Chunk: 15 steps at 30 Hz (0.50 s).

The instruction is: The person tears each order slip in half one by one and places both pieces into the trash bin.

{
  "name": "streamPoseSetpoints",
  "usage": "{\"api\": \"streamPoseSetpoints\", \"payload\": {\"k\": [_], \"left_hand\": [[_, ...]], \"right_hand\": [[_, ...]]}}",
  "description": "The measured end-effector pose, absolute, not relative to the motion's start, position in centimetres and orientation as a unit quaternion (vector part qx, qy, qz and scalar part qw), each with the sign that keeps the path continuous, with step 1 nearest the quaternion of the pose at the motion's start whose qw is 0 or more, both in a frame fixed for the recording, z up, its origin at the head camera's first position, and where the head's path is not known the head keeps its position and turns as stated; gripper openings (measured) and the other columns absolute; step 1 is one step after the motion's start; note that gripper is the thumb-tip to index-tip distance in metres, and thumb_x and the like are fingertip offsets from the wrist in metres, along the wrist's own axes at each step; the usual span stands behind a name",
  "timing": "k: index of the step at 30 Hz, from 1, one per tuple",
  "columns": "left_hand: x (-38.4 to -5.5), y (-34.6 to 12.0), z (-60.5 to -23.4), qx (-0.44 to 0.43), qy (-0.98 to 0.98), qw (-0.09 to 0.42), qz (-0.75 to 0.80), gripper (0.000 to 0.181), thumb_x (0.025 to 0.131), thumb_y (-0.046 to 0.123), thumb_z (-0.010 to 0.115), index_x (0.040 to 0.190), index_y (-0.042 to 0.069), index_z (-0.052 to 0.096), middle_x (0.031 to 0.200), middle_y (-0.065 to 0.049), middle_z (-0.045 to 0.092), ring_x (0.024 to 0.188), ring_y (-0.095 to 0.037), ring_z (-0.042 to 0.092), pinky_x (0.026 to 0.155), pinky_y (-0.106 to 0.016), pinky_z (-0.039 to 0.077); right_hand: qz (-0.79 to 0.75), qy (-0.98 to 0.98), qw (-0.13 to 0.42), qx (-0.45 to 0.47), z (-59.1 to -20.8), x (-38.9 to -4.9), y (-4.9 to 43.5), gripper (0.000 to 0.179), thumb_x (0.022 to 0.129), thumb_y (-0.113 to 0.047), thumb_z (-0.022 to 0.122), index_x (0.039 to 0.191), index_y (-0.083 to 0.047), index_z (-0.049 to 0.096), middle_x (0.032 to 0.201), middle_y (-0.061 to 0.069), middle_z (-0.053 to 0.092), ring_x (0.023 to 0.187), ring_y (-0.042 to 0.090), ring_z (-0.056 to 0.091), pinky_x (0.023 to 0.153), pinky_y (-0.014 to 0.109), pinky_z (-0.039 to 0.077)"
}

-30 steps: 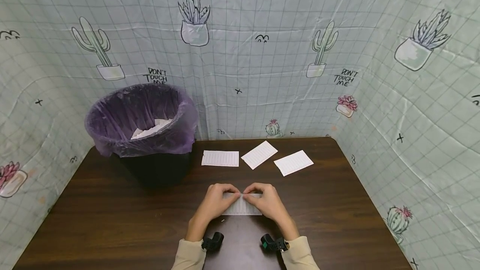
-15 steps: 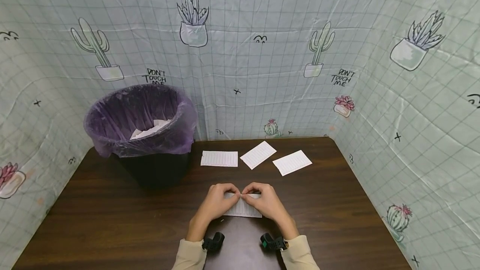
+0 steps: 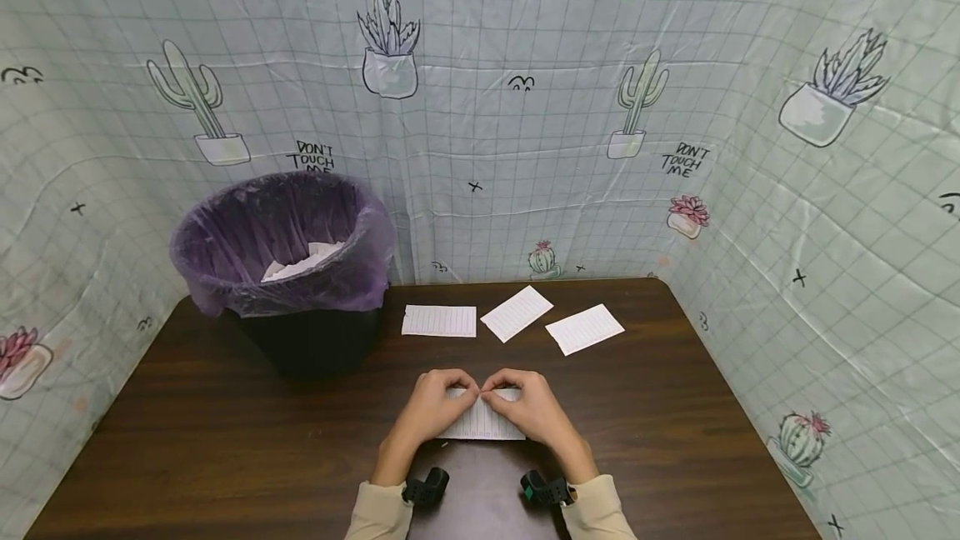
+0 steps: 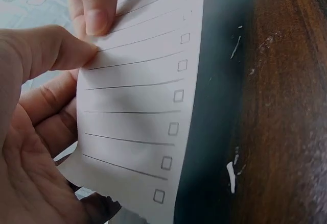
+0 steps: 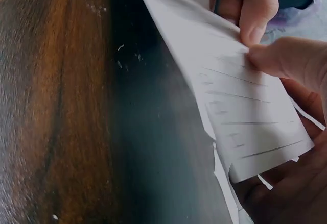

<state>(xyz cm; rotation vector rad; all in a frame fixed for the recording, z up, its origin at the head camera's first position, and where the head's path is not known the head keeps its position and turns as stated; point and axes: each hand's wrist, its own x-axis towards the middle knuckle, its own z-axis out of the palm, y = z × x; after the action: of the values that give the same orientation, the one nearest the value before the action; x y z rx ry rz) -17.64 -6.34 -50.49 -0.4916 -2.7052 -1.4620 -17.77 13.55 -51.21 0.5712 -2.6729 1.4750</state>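
In the head view a lined sheet of paper with small checkboxes (image 3: pixel 483 423) is held up near the front of the table. My left hand (image 3: pixel 438 402) pinches its far edge between thumb and fingers, left of the middle. The right hand (image 3: pixel 525 402) pinches the same edge just beside it, the thumb tips almost meeting. Up close in the left wrist view, the paper (image 4: pixel 133 96) bends gently, and its lower end looks ragged. In the right wrist view the sheet (image 5: pixel 245 101) is bowed, with another white paper edge (image 5: pixel 222 183) beneath it.
Three lined paper slips lie at the back: the left slip (image 3: pixel 438 321), the middle slip (image 3: pixel 517 313) and the right slip (image 3: pixel 585 329). A black bin with a purple liner (image 3: pixel 360 273) stands back left, white paper (image 3: pixel 303 262) inside. Tiny paper scraps (image 4: pixel 231 177) dot the brown table (image 3: pixel 225 448).
The sheet's near edge has shifted slightly toward me. Both hands keep their pinch in nearly the same place. The head view has tilted a little.
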Motion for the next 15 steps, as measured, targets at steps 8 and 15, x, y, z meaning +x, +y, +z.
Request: {"api": "streamPoseSetpoints", "payload": {"k": [8, 15], "left_hand": [[-17.70, -6.74, -50.00, -0.147, -0.865, 0.023, -0.479, 0.009, 0.096, 0.015, 0.071, 0.092, 0.015, 0.079, 0.092, 0.003, 0.078, 0.091, -0.016, 0.071, 0.085, -0.032, 0.053], [-17.70, -7.09, -50.04, -0.146, -0.870, 0.027, -0.470, 0.010, 0.096, 0.015, 0.071, 0.093, 0.014, 0.080, 0.092, 0.002, 0.079, 0.095, -0.020, 0.073, 0.088, -0.037, 0.055]], "right_hand": [[0.470, -0.865, 0.050, 0.165, -51.05, -17.96, 14.15, 0.005, 0.092, -0.013, 0.077, 0.096, -0.015, 0.079, 0.094, 0.000, 0.078, 0.078, 0.007, 0.064, 0.070, 0.024, 0.050], [0.476, -0.864, 0.043, 0.159, -51.05, -18.14, 14.49, 0.003, 0.093, -0.015, 0.077, 0.093, -0.014, 0.080, 0.089, 0.000, 0.078, 0.063, 0.001, 0.051, 0.059, 0.021, 0.044]]}}
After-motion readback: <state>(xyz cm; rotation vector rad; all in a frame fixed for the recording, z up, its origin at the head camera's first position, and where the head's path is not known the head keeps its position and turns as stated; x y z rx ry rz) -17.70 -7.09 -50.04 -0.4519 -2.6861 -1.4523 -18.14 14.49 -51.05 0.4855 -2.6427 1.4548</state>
